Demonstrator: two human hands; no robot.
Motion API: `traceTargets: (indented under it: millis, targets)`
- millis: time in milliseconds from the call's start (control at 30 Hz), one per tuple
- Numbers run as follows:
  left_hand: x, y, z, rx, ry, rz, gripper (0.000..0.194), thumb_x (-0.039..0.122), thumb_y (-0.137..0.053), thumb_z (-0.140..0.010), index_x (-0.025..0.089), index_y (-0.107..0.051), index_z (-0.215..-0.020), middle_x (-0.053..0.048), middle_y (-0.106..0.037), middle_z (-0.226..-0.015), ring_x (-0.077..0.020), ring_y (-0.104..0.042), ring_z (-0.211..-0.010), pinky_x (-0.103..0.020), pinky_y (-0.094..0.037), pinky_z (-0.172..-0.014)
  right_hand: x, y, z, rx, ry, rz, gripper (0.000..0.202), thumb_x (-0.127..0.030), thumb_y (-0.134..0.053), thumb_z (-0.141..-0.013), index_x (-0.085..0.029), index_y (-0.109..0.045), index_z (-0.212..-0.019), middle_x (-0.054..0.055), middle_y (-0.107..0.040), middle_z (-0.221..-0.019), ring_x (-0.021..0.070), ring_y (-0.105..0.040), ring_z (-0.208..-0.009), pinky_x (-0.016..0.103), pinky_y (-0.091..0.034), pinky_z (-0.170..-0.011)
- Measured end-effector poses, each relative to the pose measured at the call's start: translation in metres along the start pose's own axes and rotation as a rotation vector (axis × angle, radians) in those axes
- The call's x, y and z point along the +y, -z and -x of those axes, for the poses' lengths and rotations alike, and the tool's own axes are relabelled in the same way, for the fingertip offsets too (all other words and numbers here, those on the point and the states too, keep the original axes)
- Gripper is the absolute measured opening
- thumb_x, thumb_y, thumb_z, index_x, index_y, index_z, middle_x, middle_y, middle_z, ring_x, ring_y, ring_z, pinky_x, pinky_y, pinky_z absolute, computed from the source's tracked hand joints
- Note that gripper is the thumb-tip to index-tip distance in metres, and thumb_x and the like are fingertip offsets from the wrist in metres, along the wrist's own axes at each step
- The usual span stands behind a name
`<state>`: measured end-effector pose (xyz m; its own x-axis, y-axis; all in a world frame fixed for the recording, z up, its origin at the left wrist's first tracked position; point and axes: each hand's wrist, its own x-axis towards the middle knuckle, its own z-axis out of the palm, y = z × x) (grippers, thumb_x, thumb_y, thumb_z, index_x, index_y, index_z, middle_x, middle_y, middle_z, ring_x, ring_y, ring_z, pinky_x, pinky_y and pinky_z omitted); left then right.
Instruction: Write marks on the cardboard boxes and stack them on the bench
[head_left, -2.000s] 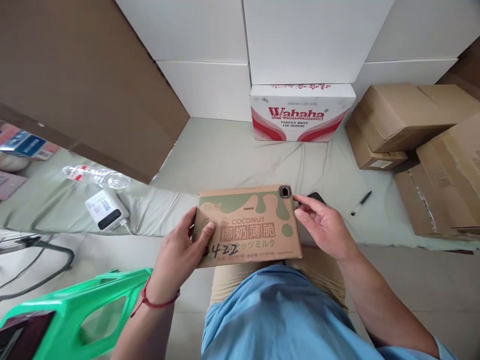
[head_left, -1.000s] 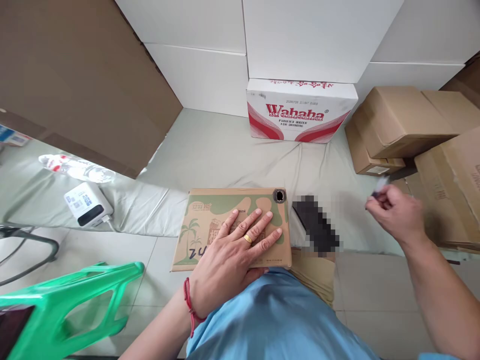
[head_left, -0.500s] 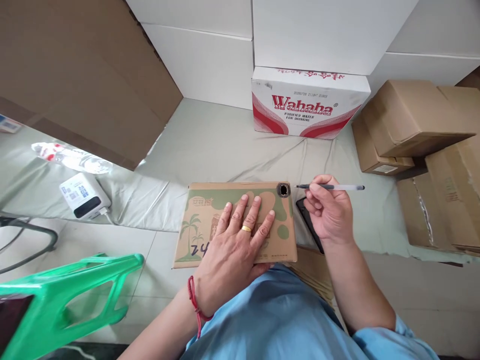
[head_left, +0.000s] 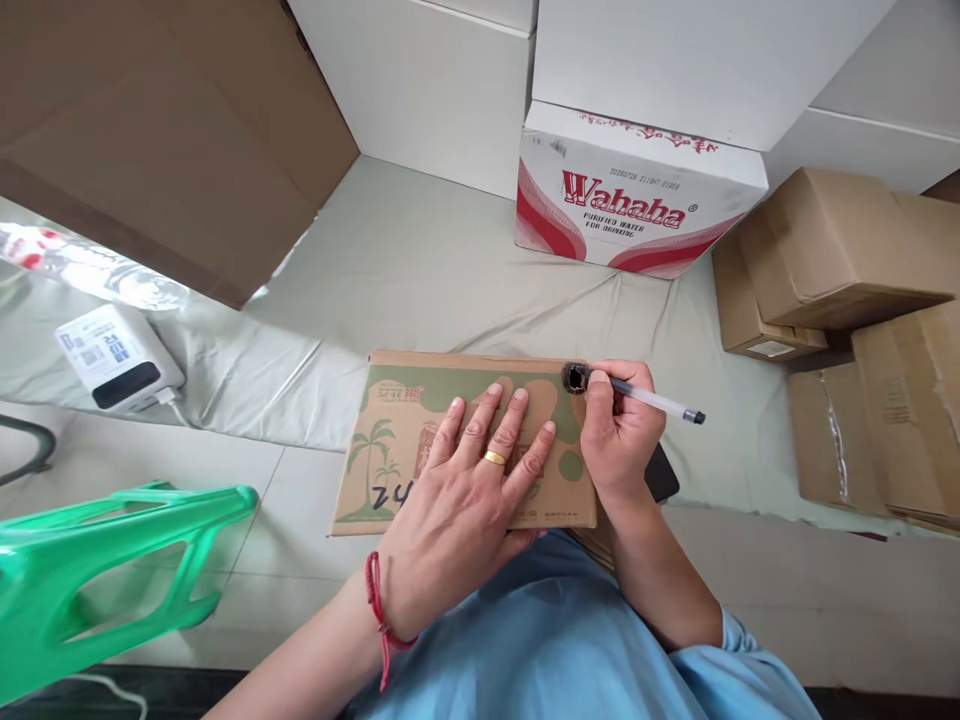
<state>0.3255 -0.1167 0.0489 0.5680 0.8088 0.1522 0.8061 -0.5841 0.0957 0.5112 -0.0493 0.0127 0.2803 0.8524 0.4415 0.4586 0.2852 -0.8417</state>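
The right hand (head_left: 622,430) has just brought the pen (head_left: 664,403) to the dark-rimmed hole (head_left: 575,378) at the carton's far right corner, so that corner now seems to be where the work is. It grips the pen between thumb and fingers; whether the tip touches cardboard or sits inside the hole cannot be told. The left hand (head_left: 465,500) lies flat with fingers spread, grasping nothing, apparently steadying the carton (head_left: 394,395). That lies at the near edge of the cloth (head_left: 420,260), close to the shirt (head_left: 570,640).
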Motion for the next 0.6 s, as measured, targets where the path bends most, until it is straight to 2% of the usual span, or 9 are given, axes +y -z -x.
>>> traceTargets:
  millis: [367,600]
  targets:
    - [0.0007,-0.0006,0.0002,0.016,0.002,0.010,0.113,0.076,-0.086,-0.076,0.019,-0.048,-0.165,-0.025,-0.041,-0.173,-0.0481,-0.039,-0.160,-0.067,-0.031,-0.129,-0.0036,0.0020,-0.0030,-0.053,0.041,0.087,0.011,-0.026,-0.059,-0.103,-0.021,-0.068,-0.099,-0.003,-0.069,-0.075,0.0111,-0.059,-0.059,0.024,-0.048,-0.059]
    - [0.0006,0.0010,-0.0005,0.017,0.004,0.013,0.109,0.074,-0.085,-0.078,0.018,-0.048,-0.164,-0.025,-0.042,-0.173,-0.0471,-0.038,-0.161,-0.066,-0.032,-0.129,-0.0068,0.0020,-0.0039,-0.042,0.064,0.097,0.013,-0.025,-0.059,-0.098,-0.022,-0.067,-0.089,-0.004,-0.066,-0.068,0.0124,-0.059,-0.058,0.024,-0.047,-0.058]
